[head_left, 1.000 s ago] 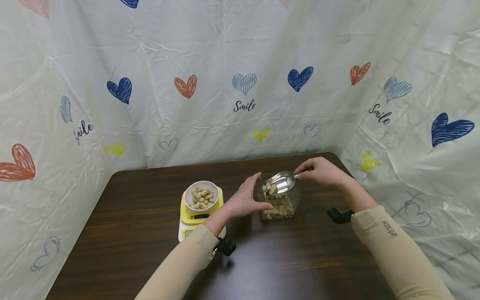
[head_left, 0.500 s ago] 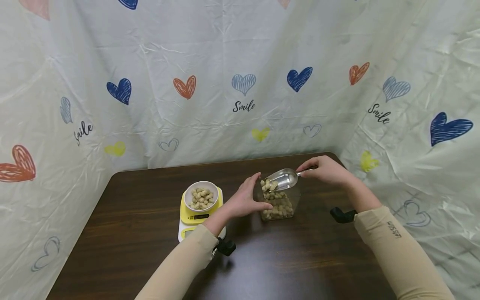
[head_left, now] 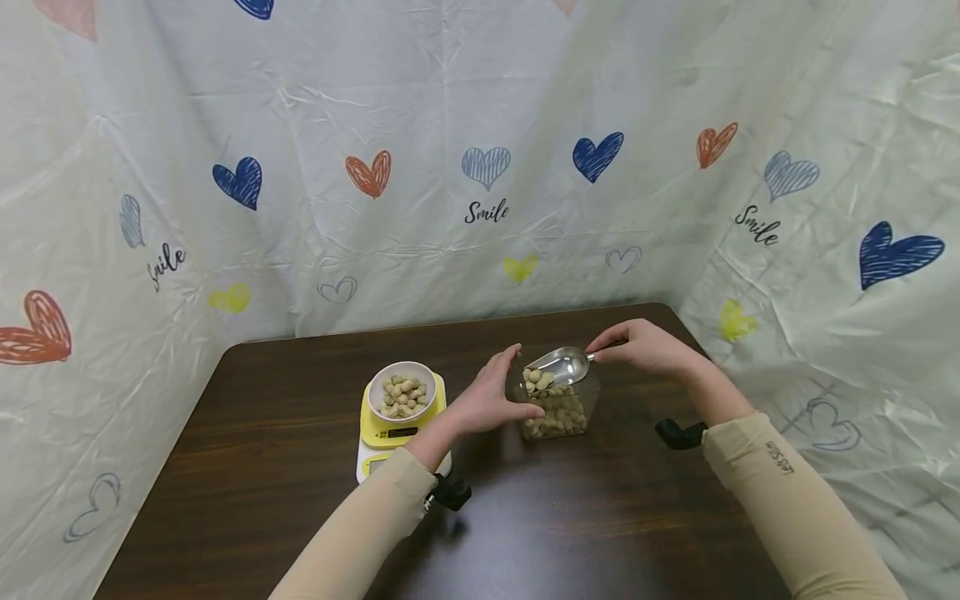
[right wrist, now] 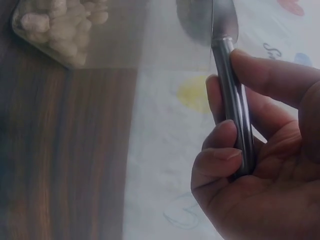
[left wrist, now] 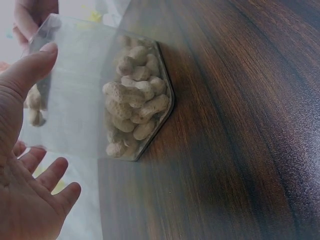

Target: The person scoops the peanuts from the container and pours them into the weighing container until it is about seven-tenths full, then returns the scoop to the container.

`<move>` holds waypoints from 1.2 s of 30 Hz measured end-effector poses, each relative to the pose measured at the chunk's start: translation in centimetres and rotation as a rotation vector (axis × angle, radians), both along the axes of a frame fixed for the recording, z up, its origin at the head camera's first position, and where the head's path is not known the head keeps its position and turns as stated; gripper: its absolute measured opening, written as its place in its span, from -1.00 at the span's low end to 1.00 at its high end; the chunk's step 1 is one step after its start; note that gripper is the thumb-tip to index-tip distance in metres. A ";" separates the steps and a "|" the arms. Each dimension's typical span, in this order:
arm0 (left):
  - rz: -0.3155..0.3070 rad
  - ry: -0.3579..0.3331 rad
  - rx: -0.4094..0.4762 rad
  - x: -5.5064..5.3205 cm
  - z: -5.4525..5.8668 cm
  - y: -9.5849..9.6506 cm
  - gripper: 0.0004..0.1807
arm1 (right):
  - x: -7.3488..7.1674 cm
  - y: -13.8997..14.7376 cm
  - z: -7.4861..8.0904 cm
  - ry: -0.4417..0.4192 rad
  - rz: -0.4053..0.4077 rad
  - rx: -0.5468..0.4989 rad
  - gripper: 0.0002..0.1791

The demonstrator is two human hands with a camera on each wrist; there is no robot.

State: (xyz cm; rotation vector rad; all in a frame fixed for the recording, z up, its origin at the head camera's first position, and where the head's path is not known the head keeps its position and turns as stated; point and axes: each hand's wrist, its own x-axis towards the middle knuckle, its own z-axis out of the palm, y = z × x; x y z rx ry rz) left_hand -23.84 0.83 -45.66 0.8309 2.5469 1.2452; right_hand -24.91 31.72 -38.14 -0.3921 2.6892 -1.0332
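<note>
A clear plastic container of unshelled peanuts stands on the table. My left hand spans its left side, thumb on the front wall and fingers spread toward the back. My right hand holds a metal scoop by its handle, fingers curled round it. The scoop tilts down to the left in the container's mouth, with several peanuts at its lip. In the right wrist view, only the lower end of the scoop's bowl shows.
Left of the container is a yellow and white kitchen scale bearing a white bowl of peanuts. My left forearm partly covers the scale. The dark wooden table meets a heart-printed curtain at the back and right.
The scoop rose slightly to the right with my right hand, then came back down and left into the container. My left hand and the scale with its bowl have stayed in place.
</note>
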 end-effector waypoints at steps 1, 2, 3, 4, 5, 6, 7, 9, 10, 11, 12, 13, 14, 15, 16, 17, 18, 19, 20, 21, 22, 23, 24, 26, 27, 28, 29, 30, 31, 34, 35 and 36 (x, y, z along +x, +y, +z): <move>-0.001 -0.004 0.001 0.0 0.0 0.0 0.26 | -0.1 0.1 0.0 -0.004 -0.001 -0.004 -0.71; -0.002 -0.006 0.002 0.0 0.0 0.0 0.26 | -0.1 0.2 0.0 -0.009 -0.001 -0.006 -0.71; -0.004 -0.008 0.002 0.0 0.0 0.0 0.26 | -0.1 0.3 0.1 -0.017 -0.003 -0.009 -0.70; -0.006 -0.008 0.001 0.0 0.0 0.0 0.26 | -0.2 0.5 0.1 -0.025 -0.006 -0.013 -0.70; -0.007 -0.007 -0.001 -0.1 0.0 0.0 0.26 | -0.2 0.6 0.2 -0.033 -0.008 -0.017 -0.69; -0.007 -0.006 -0.003 -0.1 0.0 0.0 0.26 | -0.3 0.7 0.3 -0.041 -0.011 -0.021 -0.68; -0.007 -0.007 -0.003 -0.1 0.0 0.0 0.26 | -0.3 0.8 0.3 -0.047 -0.012 -0.024 -0.67; -0.007 -0.007 -0.003 0.0 0.1 0.0 0.26 | -0.3 1.0 0.4 -0.060 -0.016 -0.028 -0.66; -0.007 -0.008 -0.002 0.0 0.1 0.0 0.26 | -0.3 1.1 0.4 -0.061 -0.017 -0.028 -0.66; -0.007 -0.011 -0.001 0.0 0.1 0.0 0.26 | -0.3 1.1 0.5 -0.059 -0.017 -0.028 -0.66; -0.007 -0.013 -0.001 0.0 0.1 0.0 0.25 | -0.3 1.2 0.5 -0.061 -0.020 -0.030 -0.65; -0.006 -0.013 -0.002 0.0 0.1 0.1 0.25 | -0.3 1.3 0.6 -0.063 -0.022 -0.033 -0.65; -0.007 -0.012 -0.001 -0.1 0.0 0.1 0.26 | -0.2 1.4 0.6 -0.065 -0.026 -0.036 -0.64; -0.008 -0.012 0.000 -0.1 0.0 0.1 0.26 | -0.2 1.4 0.7 -0.066 -0.030 -0.037 -0.63; -0.008 -0.012 0.000 -0.1 0.0 0.1 0.26 | -0.1 1.5 0.7 -0.062 -0.033 -0.038 -0.63; -0.010 -0.013 -0.003 -0.1 0.0 0.0 0.26 | 0.0 1.5 0.7 -0.063 -0.035 -0.043 -0.62; -0.011 -0.013 -0.004 -0.1 0.0 0.0 0.27 | 0.0 1.6 0.7 -0.065 -0.040 -0.049 -0.62; -0.012 -0.014 -0.006 -0.1 0.0 -0.1 0.28 | 0.0 1.6 0.7 -0.065 -0.043 -0.055 -0.62; -0.014 -0.017 -0.010 0.0 0.1 -0.1 0.30 | 0.0 1.7 0.7 -0.065 -0.046 -0.059 -0.62; -0.015 -0.019 -0.011 0.1 0.1 -0.2 0.32 | 0.1 1.7 0.8 -0.062 -0.048 -0.061 -0.62; -0.017 -0.023 -0.012 0.2 0.3 -0.2 0.34 | 0.1 1.7 0.8 -0.062 -0.051 -0.067 -0.62; -0.017 -0.026 -0.012 0.3 0.4 -0.3 0.36 | 0.2 1.8 0.9 -0.065 -0.054 -0.069 -0.61; -0.016 -0.026 -0.011 0.4 0.5 -0.4 0.38 | 0.2 1.8 0.9 -0.067 -0.057 -0.075 -0.61; -0.014 -0.028 -0.006 0.7 0.8 -0.8 0.40 | 0.4 1.8 1.1 -0.071 -0.061 -0.082 -0.59; -0.013 -0.028 0.001 0.7 1.0 -1.1 0.39 | 0.4 1.8 1.2 -0.070 -0.063 -0.085 -0.58; -0.012 -0.024 0.003 0.8 1.2 -1.5 0.38 | 0.5 1.7 1.2 -0.069 -0.065 -0.086 -0.57; -0.011 -0.014 0.008 0.8 1.4 -1.9 0.38 | 0.6 1.7 1.3 -0.066 -0.067 -0.087 -0.57; -0.011 -0.003 0.010 0.8 1.6 -2.3 0.36 | 0.6 1.6 1.4 -0.060 -0.067 -0.090 -0.57; -0.011 0.013 0.014 0.8 1.9 -2.8 0.34 | 0.7 1.5 1.5 -0.054 -0.070 -0.091 -0.57; -0.008 0.069 0.023 0.7 2.7 -4.4 0.29 | 0.9 1.0 1.7 -0.025 -0.077 -0.091 -0.58; -0.004 0.082 0.027 0.7 3.0 -5.0 0.27 | 1.0 0.7 1.8 -0.017 -0.079 -0.092 -0.58; 0.001 0.094 0.026 0.7 3.3 -5.7 0.24 | 1.1 0.5 2.0 -0.007 -0.077 -0.092 -0.58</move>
